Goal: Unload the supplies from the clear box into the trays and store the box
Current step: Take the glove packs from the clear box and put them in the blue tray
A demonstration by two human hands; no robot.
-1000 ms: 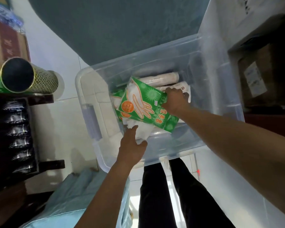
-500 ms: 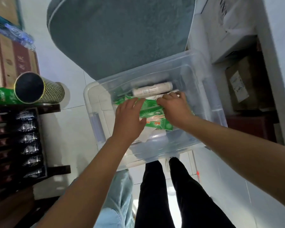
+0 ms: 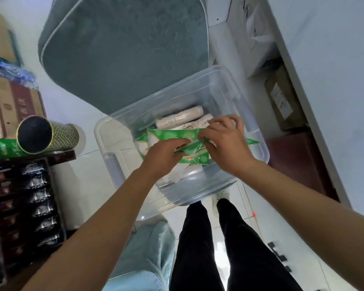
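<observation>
The clear plastic box (image 3: 259, 143) stands on the white floor in front of my legs. Inside it both my hands grip a stack of green glove packets (image 3: 170, 136). My left hand (image 3: 165, 156) holds the stack's near left side, fingers curled over it. On the right end my right hand (image 3: 225, 143) pinches the packets from above. Behind the packets lie white paper-wrapped rolls (image 3: 180, 117). White packets under the green ones are partly hidden by my hands.
A grey-blue cushion (image 3: 124, 51) lies beyond the box. At the left, a dark shelf (image 3: 57, 156) carries a cylindrical tin (image 3: 46, 134) and cartons, with black packets below. Cardboard boxes (image 3: 282, 99) sit in a cabinet at the right. Light blue cloth (image 3: 147, 248) lies near my legs.
My left hand rose from the box's near edge onto the green packets and closed on them. The packets turned from flat and face-up to edge-on between both hands.
</observation>
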